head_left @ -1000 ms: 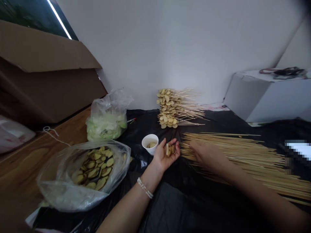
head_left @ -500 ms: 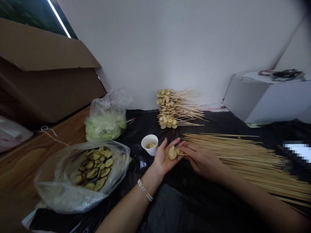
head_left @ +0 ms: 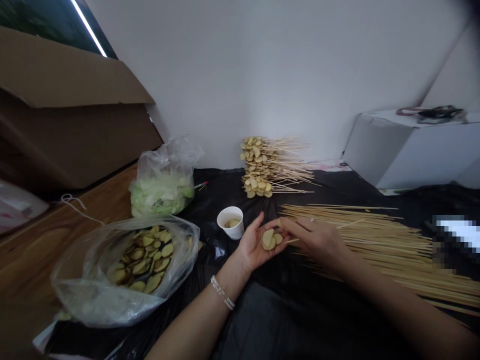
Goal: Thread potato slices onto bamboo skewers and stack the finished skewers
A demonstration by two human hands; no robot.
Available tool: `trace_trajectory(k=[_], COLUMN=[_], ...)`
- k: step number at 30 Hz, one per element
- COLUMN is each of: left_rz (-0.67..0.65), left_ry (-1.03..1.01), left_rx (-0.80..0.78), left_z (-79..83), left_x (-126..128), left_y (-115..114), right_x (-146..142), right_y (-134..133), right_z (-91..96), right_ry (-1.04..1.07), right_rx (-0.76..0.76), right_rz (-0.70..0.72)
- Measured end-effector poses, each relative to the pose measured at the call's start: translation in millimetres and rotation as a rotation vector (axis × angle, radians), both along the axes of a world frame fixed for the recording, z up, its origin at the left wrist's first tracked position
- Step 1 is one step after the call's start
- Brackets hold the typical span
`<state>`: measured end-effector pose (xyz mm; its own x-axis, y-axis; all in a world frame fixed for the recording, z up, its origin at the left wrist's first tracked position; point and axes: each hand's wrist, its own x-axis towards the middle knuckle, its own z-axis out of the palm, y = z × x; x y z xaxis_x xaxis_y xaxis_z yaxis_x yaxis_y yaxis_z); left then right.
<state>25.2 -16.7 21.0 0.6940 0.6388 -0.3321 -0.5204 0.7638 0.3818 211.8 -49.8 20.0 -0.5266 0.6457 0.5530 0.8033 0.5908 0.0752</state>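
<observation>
My left hand (head_left: 258, 245) lies palm up, fingers stretched, cradling a few pale potato slices (head_left: 268, 240). From the right, my right hand (head_left: 318, 242) meets its fingertips with thumb and fingers pinched together. A thin bamboo skewer (head_left: 351, 224) sticks out behind the knuckles of my right hand; its front end is hidden by the fingers. Another short piece of stick (head_left: 292, 241) shows between the slices and my right hand. Just left of my left fingers is a white paper cup (head_left: 230, 223) with some slices inside.
Loose skewers (head_left: 386, 250) spread across the right side under my right forearm. Skewered potato slices (head_left: 258, 165) are stacked by the wall. At left are an open plastic bag (head_left: 93, 295) of slices, a bag of cut greens (head_left: 161, 195) and a cardboard box (head_left: 82, 140).
My right hand has shifted slightly right and up, its fingers now more curled at the left fingertips. The slices in my left palm lie flatter, and a skewer now shows behind my right hand.
</observation>
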Motion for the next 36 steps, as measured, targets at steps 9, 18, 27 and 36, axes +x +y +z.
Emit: trace_trajectory(k=[9, 18, 27, 36], left_rz=[0.061, 0.196, 0.231, 0.28], left_ry=[0.206, 0.153, 0.128, 0.138], left_rx=[0.032, 0.062, 0.119, 0.104], left_z=[-9.7, -5.6, -3.4, -6.4], left_x=[5, 1, 2, 2], left_y=[-6, 1, -2, 0], right_x=[-5, -10, -9, -5], right_y=[-1, -2, 0, 3], right_z=[-1.6, 1.9, -1.4, -4.5], right_ry=[-0.056, 0.048, 0.048, -0.001], right_rx=[0.083, 0.041, 0.107, -0.029], right_rz=[0.027, -0.073, -0.209, -0.225])
